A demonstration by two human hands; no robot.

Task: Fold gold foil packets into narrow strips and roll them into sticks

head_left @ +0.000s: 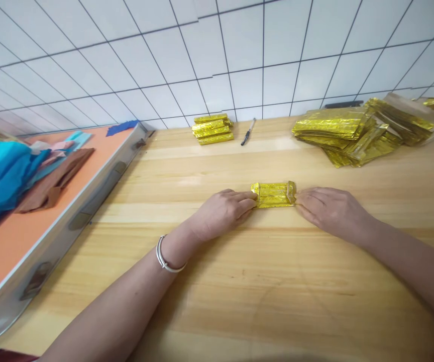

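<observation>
A small sheet of gold foil paper [273, 193] lies on the wooden table between my hands, its two short ends folded up. My left hand [226, 211], with a silver bangle at the wrist, has its fingers closed together on the sheet's left end. At the right end, the fingers of my right hand [330, 208] are pressed together on the edge. Both thumbs are mostly hidden. Beyond them, near the wall, sits a small stack of rolled gold foil pieces [212, 129].
A pen [248, 132] lies beside the rolled pieces. Far right is a heap of flat gold foil sheets [330, 125], with a dark object [343, 104] behind. On the left, an orange-topped case [85, 176] with latches bears blue cloth [4, 176] and brown cloth [57, 183]. A tiled wall [239, 55] bounds the table.
</observation>
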